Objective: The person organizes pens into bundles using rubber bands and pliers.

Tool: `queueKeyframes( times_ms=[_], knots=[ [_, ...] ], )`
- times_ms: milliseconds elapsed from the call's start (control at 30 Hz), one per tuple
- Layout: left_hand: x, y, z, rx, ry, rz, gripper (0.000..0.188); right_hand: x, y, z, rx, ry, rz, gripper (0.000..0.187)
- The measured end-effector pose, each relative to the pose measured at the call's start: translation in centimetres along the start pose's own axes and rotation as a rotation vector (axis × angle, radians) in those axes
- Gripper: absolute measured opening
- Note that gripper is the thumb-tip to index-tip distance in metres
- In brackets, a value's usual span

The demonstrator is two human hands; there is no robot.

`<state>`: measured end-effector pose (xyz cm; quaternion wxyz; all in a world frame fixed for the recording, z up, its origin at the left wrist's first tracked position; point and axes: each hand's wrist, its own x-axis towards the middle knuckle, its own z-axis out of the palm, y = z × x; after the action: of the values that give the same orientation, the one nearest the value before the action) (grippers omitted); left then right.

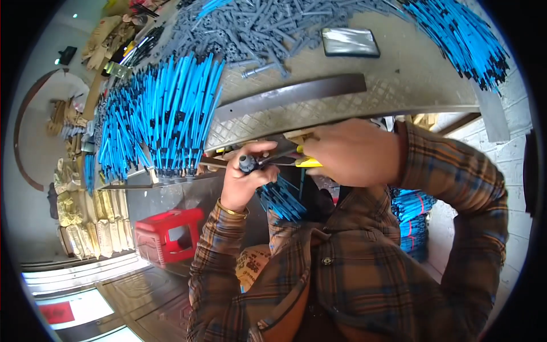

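My left hand (242, 185) is closed around a dark grey round-ended piece (247, 163), whose end faces up between thumb and fingers. My right hand (353, 153) grips a yellow-handled tool (308, 162); its narrow metal part points left at the grey piece. The fingers hide much of the tool, so its exact kind is unclear. Both hands are close together just off the table's near edge. Below them, by my lap, hangs a bunch of thin blue rods (282, 199); whether the left hand touches it cannot be seen.
On the patterned table (407, 85) lie a large heap of grey plastic plugs (245, 31), a dark metal strip (296, 94) and a flat dark-edged object (350, 43). Blue rods (182, 108) pile up left, more rods (458, 40) far right. A red stool (168, 236) stands lower left.
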<state>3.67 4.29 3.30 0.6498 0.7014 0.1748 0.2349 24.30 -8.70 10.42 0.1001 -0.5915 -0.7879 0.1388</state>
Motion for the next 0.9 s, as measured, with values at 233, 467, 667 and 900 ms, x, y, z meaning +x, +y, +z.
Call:
queueKeyframes(
  times_ms=[233, 467, 667, 900],
  knots=[
    [-2.0, -1.1, -1.5, -0.363, -0.15, 0.077, 0.08, -0.8, -0.2, 2.8, 0.743, -0.198, 0.017, 0.028],
    [-2.0, 0.0, -2.1, -0.3, -0.244, 0.077, 0.058, -1.4, -0.2, 3.5, 1.044, -0.41, 0.134, 0.027],
    [-2.6, 0.7, -0.7, -0.18, -0.151, -0.144, 0.057, -1.7, 0.1, 4.8, 0.946, -0.403, 0.098, 0.028],
    [-3.0, 0.7, 0.0, -0.097, -0.1, -0.171, 0.04, -1.5, -0.7, 4.0, 0.898, -0.418, 0.085, 0.032]
  ],
)
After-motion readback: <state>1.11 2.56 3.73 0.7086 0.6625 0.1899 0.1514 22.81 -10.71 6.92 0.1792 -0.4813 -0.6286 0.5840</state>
